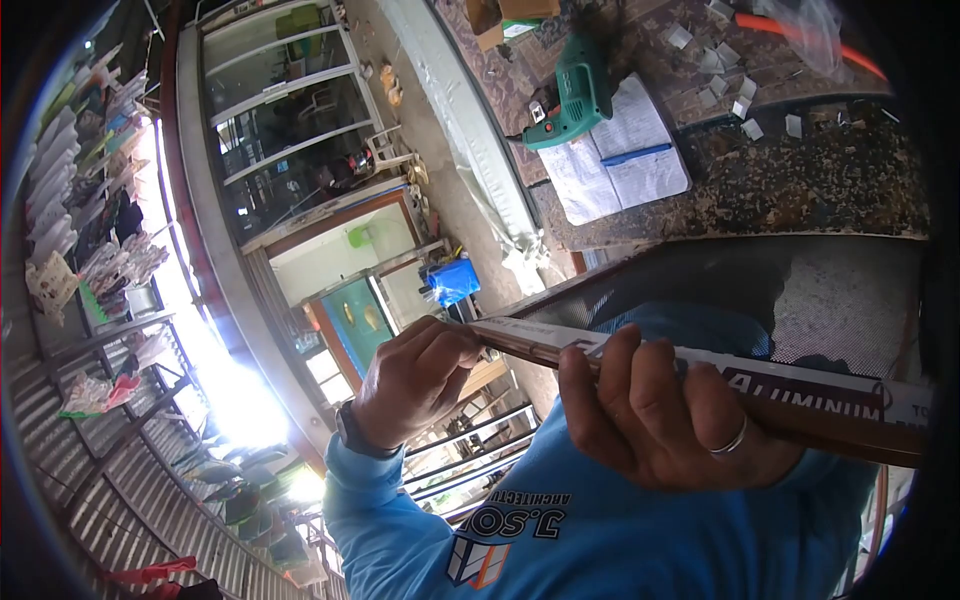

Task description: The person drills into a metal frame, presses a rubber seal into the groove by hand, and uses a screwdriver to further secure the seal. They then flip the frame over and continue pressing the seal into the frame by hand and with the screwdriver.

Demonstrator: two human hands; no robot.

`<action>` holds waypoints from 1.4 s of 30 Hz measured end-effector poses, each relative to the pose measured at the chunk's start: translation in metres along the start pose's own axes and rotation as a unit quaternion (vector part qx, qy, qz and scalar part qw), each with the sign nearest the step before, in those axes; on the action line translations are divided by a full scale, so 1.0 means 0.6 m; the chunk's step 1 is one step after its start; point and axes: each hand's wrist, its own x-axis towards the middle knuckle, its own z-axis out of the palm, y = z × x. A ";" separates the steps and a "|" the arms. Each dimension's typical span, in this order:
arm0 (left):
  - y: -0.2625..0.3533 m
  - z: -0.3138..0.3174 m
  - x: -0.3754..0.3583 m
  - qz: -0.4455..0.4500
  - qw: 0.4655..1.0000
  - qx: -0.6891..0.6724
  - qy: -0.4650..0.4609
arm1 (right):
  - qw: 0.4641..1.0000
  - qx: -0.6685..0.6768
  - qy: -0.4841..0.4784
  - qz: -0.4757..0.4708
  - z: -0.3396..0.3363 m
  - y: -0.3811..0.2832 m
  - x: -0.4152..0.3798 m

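Note:
A long brown frame bar [840, 425] with white and maroon tape reading "ALUMINUM" runs from the middle to the right edge, sloping down rightward. Dark mesh [720, 290] stretches behind it, apparently part of the same frame. My left hand [415, 380], with a watch at the wrist, pinches the bar's near-left end between thumb and fingers. Farther right, my right hand [660, 410], with a ring, has its fingers curled over the bar. Its thumb is hidden. My blue shirt [600, 540] shows below.
On the worktable [800, 190] lie a green power tool [580, 95], an open notebook [640, 180] with a blue pen [636, 155], several small metal pieces [742, 105], an orange tube [800, 35] and a cardboard box [484, 22]. Glass-panelled frames [290, 110] stand at the left.

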 end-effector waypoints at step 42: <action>-0.100 0.028 -0.007 -0.032 0.978 -0.205 -0.005 | 1.000 -0.005 -0.020 0.021 0.001 -0.014 -0.005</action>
